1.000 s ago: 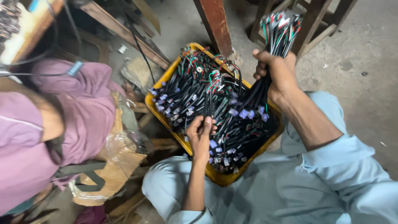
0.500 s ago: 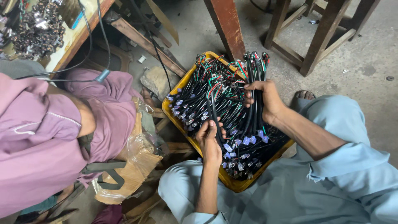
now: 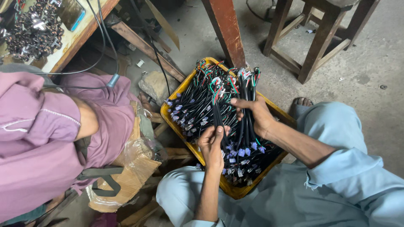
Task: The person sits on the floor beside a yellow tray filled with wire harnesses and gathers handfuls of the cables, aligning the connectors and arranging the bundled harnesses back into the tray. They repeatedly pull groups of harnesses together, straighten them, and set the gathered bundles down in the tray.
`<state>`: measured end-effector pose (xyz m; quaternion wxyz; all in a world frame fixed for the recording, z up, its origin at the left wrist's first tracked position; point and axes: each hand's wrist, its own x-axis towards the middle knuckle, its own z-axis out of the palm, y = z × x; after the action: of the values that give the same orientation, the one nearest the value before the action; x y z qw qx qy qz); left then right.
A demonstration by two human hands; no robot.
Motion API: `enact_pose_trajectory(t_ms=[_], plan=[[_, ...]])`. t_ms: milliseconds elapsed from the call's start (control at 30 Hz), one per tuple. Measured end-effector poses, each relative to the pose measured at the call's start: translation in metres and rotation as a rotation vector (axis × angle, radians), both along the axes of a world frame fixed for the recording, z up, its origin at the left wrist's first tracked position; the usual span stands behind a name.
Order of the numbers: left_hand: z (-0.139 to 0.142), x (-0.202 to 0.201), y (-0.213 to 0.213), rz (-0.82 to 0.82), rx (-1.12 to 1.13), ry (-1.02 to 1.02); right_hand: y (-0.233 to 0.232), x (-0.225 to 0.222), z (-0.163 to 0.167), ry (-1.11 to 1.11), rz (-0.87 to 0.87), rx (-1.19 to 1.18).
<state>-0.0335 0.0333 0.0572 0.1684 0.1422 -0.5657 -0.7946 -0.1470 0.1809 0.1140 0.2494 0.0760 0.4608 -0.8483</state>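
Observation:
A yellow tray (image 3: 178, 93) rests on my lap, heaped with black cable harnesses (image 3: 194, 110) that end in blue-grey plugs and red, green and white wire tips. My right hand (image 3: 257, 113) grips a bundle of these cables (image 3: 247, 94) and holds it low over the heap, wire tips pointing away from me. My left hand (image 3: 211, 145) pinches a few black cables at the near side of the pile, thumb on top.
A person in a purple shirt (image 3: 50, 138) sits close on my left, beside a plastic-wrapped cardboard box (image 3: 130, 172). A workbench (image 3: 63, 33) with small dark parts is at top left. A red-brown table leg (image 3: 225, 29) and a wooden stool (image 3: 313, 38) stand beyond the tray.
My right hand has come down from a raised position, lowering its cable bundle onto the heap in the tray. My left hand stayed on the near cables.

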Motion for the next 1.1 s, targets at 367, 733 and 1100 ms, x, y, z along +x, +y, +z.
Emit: enact_pose_trajectory(t_ms=[367,733,1100], plan=[[0.005,-0.014,0.072,-0.041,-0.093,-0.13,0.044,0.004,0.011,0.044,0.107,0.131],[0.044,-0.026,0.129,0.153,-0.056,-0.18,0.095,-0.005,0.012,0.012,0.1,0.074],[0.069,-0.037,0.176,0.001,-0.431,-0.12,0.133,-0.015,0.025,-0.093,0.044,0.047]])
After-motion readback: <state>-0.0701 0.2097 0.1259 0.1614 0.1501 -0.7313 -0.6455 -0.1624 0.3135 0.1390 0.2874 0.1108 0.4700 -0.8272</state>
